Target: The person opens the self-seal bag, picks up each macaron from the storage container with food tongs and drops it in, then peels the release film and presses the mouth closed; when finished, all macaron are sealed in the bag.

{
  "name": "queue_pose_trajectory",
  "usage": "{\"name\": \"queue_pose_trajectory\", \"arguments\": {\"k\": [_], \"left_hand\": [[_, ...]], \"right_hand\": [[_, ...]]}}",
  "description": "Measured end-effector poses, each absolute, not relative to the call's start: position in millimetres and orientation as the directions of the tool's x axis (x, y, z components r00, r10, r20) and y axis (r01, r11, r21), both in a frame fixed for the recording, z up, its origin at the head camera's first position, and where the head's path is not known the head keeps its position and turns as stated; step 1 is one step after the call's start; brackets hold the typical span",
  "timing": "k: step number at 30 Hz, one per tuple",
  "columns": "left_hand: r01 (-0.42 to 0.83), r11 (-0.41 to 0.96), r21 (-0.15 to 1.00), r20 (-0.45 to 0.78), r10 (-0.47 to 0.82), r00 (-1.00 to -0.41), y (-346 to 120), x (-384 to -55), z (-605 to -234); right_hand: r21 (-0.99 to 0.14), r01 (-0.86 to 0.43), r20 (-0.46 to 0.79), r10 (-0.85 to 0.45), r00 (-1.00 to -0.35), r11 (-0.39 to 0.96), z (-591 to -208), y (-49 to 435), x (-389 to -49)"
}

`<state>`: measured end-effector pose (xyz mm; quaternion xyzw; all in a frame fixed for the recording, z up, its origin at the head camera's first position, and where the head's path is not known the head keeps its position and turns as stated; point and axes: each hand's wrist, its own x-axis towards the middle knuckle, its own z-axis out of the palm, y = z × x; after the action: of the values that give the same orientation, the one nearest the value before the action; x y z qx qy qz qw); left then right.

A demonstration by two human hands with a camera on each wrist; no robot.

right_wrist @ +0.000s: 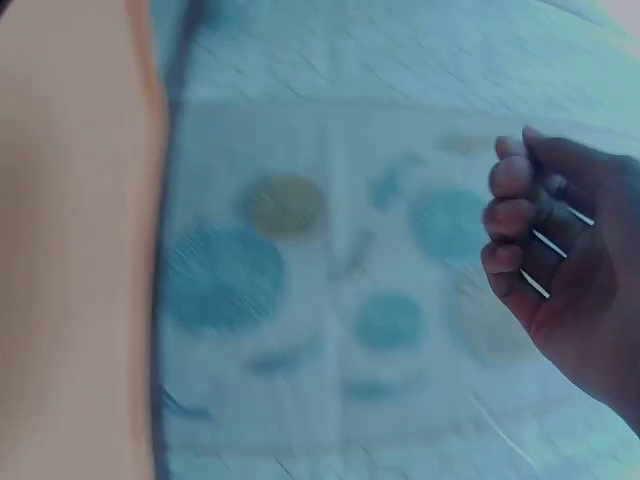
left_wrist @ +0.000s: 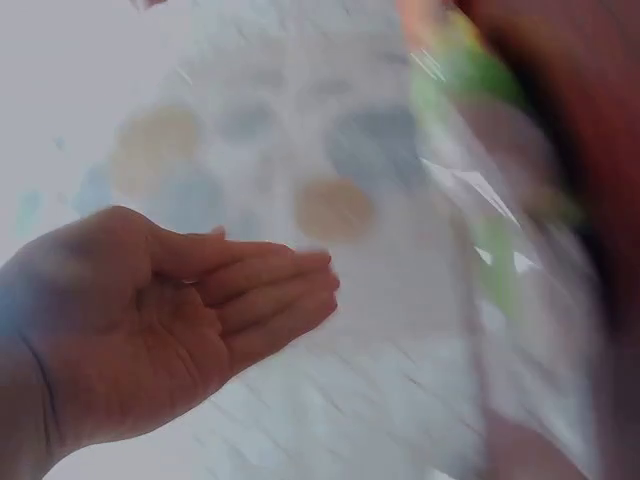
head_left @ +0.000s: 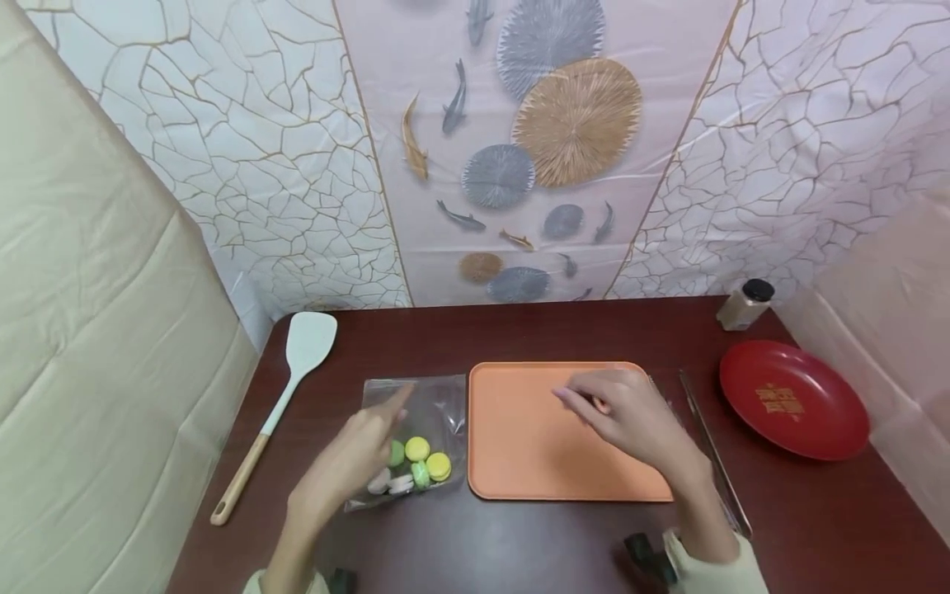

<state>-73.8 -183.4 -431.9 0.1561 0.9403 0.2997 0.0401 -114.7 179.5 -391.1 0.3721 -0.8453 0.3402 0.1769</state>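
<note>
Above a clear plastic bag (head_left: 438, 400) hovers my left hand (head_left: 359, 445), its fingers extended and holding nothing. Inside the bag lie several macarons (head_left: 418, 449), yellow, green and pale. The left wrist view shows the palm of that hand (left_wrist: 170, 320) with the fingers straight and together, the blurred bag (left_wrist: 510, 230) off to its right. My right hand (head_left: 631, 412) is over the orange tray (head_left: 512, 429), fingers loosely bent with nothing in them. In the right wrist view the same hand (right_wrist: 560, 240) shows curled fingertips and the tray (right_wrist: 70, 250) at the left.
To the left lies a white spatula (head_left: 308, 342) with a wooden handle. Right of the tray is a long thin metal utensil (head_left: 716, 462), partly hidden by the right forearm. Farther right stand a red oval plate (head_left: 801, 371) and a black-capped jar (head_left: 745, 307) near the back wall.
</note>
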Motion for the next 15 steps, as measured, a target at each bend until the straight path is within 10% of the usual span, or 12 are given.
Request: {"name": "queue_pose_trajectory", "arguments": {"k": [15], "left_hand": [[0.698,0.662,0.274,0.391,0.586,-0.709,-113.4,5.2,-408.3]], "right_hand": [[-0.205,-0.762,0.705,-0.448,-0.55,0.614,-386.5,211.3,-88.9]]}}
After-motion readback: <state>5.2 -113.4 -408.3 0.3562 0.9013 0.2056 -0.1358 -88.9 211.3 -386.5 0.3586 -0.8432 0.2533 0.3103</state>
